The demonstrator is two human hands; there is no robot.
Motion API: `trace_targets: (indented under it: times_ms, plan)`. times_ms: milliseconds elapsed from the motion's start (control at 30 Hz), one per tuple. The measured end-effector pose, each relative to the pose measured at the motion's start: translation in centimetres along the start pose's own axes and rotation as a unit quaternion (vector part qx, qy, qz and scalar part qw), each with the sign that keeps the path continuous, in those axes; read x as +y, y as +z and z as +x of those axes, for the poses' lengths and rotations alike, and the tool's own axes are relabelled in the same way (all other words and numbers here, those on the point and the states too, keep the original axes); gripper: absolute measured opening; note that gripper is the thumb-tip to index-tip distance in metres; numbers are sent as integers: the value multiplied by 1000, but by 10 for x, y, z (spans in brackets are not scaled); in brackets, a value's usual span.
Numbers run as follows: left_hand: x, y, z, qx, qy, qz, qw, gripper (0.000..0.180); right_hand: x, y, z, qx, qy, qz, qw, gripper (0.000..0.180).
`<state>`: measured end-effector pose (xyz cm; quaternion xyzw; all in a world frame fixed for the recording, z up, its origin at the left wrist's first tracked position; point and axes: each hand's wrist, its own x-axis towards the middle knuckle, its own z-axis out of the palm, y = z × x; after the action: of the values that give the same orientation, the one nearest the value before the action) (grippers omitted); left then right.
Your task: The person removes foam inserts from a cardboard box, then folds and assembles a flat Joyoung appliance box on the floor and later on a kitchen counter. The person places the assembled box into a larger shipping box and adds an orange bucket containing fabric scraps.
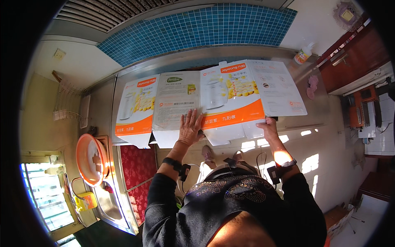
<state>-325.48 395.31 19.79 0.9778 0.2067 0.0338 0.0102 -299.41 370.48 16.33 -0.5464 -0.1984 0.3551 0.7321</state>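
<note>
An unfolded cardboard box (177, 94) spreads in one long sheet over the metal counter. Its panels are white, orange and grey-beige, printed with pictures of a white appliance and yellow beans. My left hand (190, 128) rests with fingers spread on the lower part of the beige panel, beside a fold; its thumb is partly hidden. At the near edge, by the fold of the rightmost panel, my right hand (269, 128) is closed with thumb and fingers pinching the cardboard. White flaps hang down past the counter's front edge between and beside my hands.
A white bottle (302, 55) with a coloured label stands at the counter's right end, near a pink cloth (312, 83). On the left are an orange basin (91, 159), a sink (111, 202) and a wire rack (68, 99). Blue tiles (197, 31) line the back wall.
</note>
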Motion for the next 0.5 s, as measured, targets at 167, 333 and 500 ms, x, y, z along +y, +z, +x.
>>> trace_targets:
  times_ms: [167,333,500]
  plan:
    - [-8,-11,11,135,-11,65,989,59,-5,11,4,30,0,-4,1000,29]
    - [-9,-52,21,212,-47,40,975,46,-25,21,8,8,-95,4,995,27]
    - [-9,-75,44,288,-68,23,955,44,-48,30,24,25,-67,12,997,27]
